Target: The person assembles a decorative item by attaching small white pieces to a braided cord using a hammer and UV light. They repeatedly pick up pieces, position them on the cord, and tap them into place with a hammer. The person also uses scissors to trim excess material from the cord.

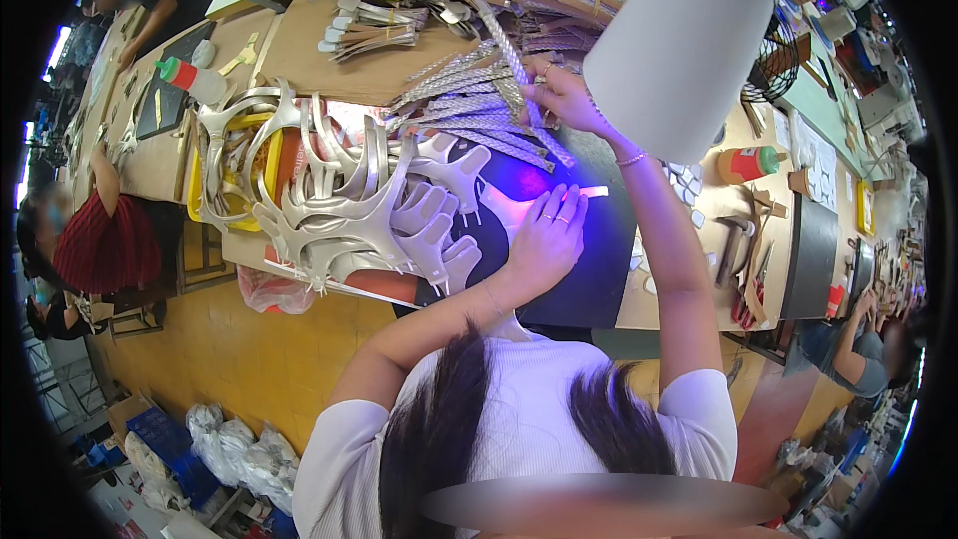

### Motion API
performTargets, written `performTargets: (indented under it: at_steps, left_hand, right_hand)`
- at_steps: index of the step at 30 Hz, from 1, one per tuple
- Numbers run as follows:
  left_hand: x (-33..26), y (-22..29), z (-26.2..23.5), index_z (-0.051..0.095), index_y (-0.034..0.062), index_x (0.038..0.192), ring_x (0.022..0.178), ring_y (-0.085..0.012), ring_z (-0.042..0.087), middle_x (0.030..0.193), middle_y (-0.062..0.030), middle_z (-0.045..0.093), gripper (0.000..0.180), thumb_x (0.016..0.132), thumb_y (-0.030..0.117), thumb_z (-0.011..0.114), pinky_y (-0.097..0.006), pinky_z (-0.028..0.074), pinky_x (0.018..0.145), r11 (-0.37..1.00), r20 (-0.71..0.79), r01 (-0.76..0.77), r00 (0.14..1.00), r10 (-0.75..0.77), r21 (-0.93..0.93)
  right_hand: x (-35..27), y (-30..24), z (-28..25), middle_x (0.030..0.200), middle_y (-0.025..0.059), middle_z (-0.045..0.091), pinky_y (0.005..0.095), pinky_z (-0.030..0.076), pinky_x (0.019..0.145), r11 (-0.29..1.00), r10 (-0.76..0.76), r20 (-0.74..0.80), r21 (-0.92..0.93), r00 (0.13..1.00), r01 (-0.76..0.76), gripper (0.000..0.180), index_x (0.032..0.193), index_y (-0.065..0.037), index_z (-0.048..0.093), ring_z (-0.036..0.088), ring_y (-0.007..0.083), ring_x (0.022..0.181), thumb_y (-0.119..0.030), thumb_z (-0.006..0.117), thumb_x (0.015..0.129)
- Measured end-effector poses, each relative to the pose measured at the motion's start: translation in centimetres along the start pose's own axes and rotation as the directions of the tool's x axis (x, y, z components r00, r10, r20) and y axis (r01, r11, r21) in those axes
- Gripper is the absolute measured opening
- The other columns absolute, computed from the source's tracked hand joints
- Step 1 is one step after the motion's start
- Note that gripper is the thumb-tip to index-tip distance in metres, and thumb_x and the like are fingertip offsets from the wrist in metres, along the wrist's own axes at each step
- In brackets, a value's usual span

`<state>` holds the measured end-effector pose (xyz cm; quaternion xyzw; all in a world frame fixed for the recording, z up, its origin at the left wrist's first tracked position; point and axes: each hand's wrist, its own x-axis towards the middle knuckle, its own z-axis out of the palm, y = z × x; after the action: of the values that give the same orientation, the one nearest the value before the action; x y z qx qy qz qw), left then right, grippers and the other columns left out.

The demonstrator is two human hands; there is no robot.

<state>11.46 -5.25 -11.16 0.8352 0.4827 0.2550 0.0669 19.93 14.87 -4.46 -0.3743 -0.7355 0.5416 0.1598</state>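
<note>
Under a violet-blue light, my left hand (551, 235) lies palm down over a pale cut-out shoe upper piece (504, 208) on the dark work mat (589, 284). Its fingers are laid out on the piece, whose narrow end pokes out beyond the fingertips. Farther off, my right hand (561, 98) pinches a silvery braided strap (514, 58), which slants down toward the mat. Beside that hand lies a loose heap of similar braided straps (464, 105). Left of the mat, several silver strappy shoe uppers (369, 200) are piled over one another.
A large white lamp shade or duct (679, 50) hangs close to my right forearm. A yellow basket (271, 165) sits under the uppers. Tied strap bundles (374, 30) lie at the back. On the right are a red bottle with green cap (748, 165), a hammer (733, 245) and scissors (763, 265).
</note>
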Motion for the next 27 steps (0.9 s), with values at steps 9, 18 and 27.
performTargets:
  at_steps: [9, 18, 27]
  left_hand:
    - [0.1, 0.1, -0.1, 0.056, -0.0075, 0.13, 0.127, -0.0371, 0.051, 0.134, -0.024, 0.056, 0.053, 0.086, 0.021, 0.063, -0.047, 0.038, 0.11, 0.999, 0.002, -0.017, 1.0, 0.017, 0.03]
    - [1.1, -1.4, -0.5, 0.062, 0.0018, 0.125, 0.132, -0.0352, 0.047, 0.135, -0.0185, 0.055, 0.042, 0.087, 0.019, 0.066, -0.053, 0.034, 0.113, 0.986, 0.066, -0.035, 0.997, 0.046, -0.162]
    - [0.1, -0.7, 0.0, 0.063, 0.0, 0.123, 0.133, -0.036, 0.046, 0.133, -0.0189, 0.056, 0.045, 0.082, 0.016, 0.068, -0.052, 0.035, 0.113, 0.99, 0.074, -0.087, 0.993, 0.096, -0.106]
  right_hand:
    - [-1.8, 5.2, -0.5, 0.093, 0.0114, 0.069, 0.0314, 0.06, 0.071, 0.998, -0.069, -0.271, -0.012, 0.96, 0.068, 0.022, 0.115, -0.006, 0.051, 0.071, 0.0193, 0.087, -0.026, 0.051, 0.106]
    - [-9.9, 4.8, -1.5, 0.086, 0.0059, 0.071, 0.0305, 0.054, 0.073, 0.965, -0.257, -0.583, -0.206, 0.771, 0.165, 0.024, 0.11, 0.002, 0.065, 0.065, 0.0115, 0.079, -0.015, 0.066, 0.092]
    - [-7.6, 2.3, 2.3, 0.089, 0.0146, 0.071, 0.0378, 0.054, 0.073, 0.956, -0.068, -0.352, -0.291, 0.934, -0.04, 0.027, 0.106, -0.001, 0.068, 0.067, 0.0256, 0.078, -0.021, 0.069, 0.089]
